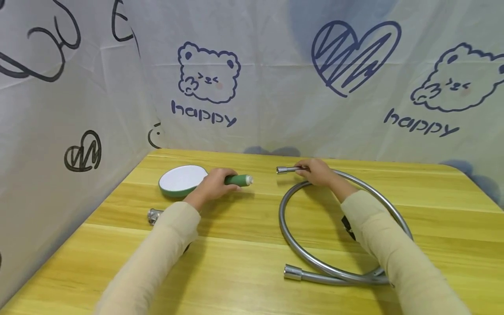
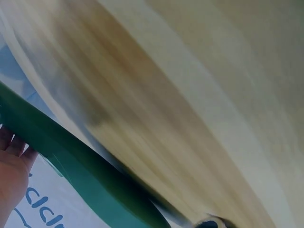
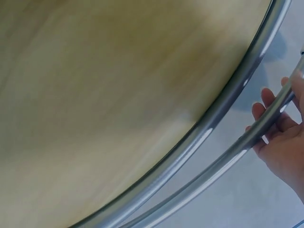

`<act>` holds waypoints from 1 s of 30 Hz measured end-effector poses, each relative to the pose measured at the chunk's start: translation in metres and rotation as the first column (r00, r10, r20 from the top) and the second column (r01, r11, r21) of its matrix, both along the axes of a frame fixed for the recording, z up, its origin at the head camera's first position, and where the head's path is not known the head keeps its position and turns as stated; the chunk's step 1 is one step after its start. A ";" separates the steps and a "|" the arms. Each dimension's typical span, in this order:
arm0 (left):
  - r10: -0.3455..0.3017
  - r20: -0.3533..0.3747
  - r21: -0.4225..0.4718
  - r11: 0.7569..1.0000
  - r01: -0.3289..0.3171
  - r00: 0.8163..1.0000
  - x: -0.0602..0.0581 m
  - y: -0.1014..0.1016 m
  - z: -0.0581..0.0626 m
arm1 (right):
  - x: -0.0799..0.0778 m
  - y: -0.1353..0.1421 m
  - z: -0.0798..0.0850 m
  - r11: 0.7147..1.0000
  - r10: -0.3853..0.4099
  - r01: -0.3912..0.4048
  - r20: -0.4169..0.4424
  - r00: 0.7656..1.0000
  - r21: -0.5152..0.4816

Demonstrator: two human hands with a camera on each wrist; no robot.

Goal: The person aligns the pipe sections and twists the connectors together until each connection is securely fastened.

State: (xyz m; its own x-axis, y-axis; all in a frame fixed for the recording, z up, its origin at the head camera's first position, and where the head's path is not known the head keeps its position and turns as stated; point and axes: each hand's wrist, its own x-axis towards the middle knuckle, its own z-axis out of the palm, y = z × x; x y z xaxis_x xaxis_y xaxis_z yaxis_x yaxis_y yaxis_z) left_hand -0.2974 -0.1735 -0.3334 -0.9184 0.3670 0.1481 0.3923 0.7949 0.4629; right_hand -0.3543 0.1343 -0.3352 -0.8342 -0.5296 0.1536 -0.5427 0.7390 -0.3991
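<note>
My left hand [image 1: 215, 183] grips the green handle of a shower head [image 1: 183, 178], whose round white face points up at the left of the table. The handle's pale threaded end sticks out to the right of the fingers. In the left wrist view the green back of the shower head [image 2: 80, 161] crosses the lower left, with the left fingers [image 2: 14, 145] around it. My right hand [image 1: 318, 171] holds a grey shower hose [image 1: 289, 236] just behind its far metal end fitting [image 1: 281, 169]. That fitting faces the handle's end across a gap. The right wrist view shows fingers curled round the hose [image 3: 228, 154].
The hose lies in a wide loop on the wooden table [image 1: 236, 271], its larger metal nut [image 1: 293, 272] near the front. A small chrome fitting [image 1: 154, 216] sits at the left, partly behind the left sleeve. Drawn-on white cloth [image 1: 275, 87] stands behind the table.
</note>
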 end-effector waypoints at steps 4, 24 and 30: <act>-0.002 -0.008 -0.002 1.000 0.002 1.000 -0.001 0.003 -0.001 | 0.002 -0.002 0.001 1.000 0.000 0.000 -0.019 1.000 -0.012; -0.006 0.028 0.047 0.999 0.004 1.000 -0.005 0.022 -0.001 | 0.010 -0.013 0.001 0.989 0.042 -0.022 0.134 0.990 -0.147; -0.001 0.047 0.043 0.999 -0.001 0.999 -0.005 0.026 0.001 | 0.009 -0.015 0.003 0.987 0.028 -0.001 0.166 0.986 -0.163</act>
